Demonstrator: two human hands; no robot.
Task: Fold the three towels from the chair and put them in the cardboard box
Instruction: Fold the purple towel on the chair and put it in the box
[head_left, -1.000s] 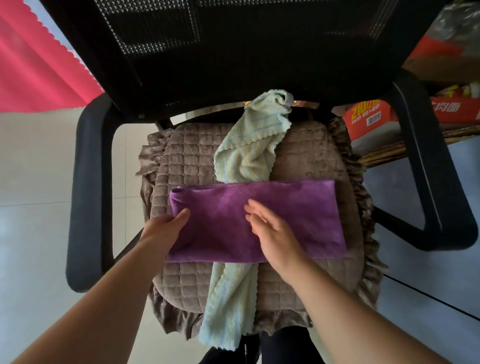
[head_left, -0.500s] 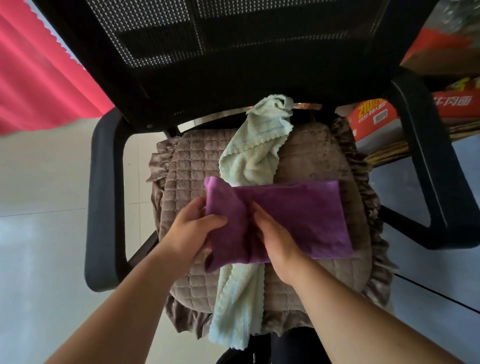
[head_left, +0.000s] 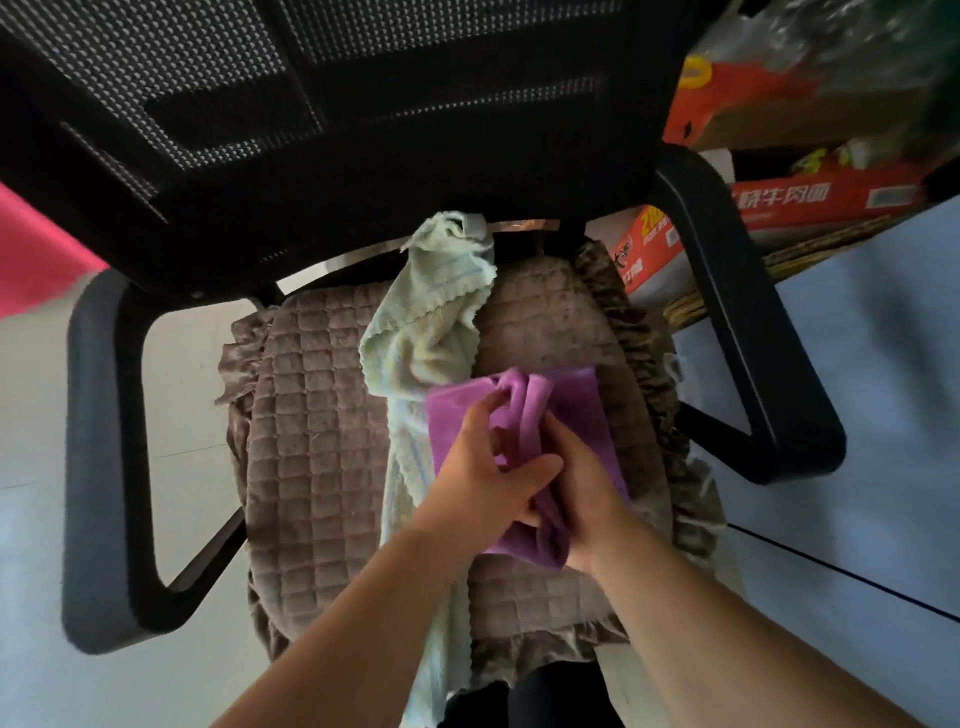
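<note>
Purple towel lies on the right half of the brown quilted seat cushion, folded over itself into a thick bundle. Both hands are on it, close together and touching each other. The left hand comes in from the left and grips a raised fold of the cloth: the thumb points to the right across the front, and the other fingers curl over the fold from above. The right hand is just beside it, with the fingers bent and pressed into the cloth. Whether these fingers pinch a layer or only press it down, I cannot tell, because the left hand covers part of them.

Under the purple towel runs a pale green towel, long and crumpled. It goes from the back edge of the seat down over the front edge. The cushion sits on a black mesh office chair with black armrests. Red cartons stand behind the right armrest.
</note>
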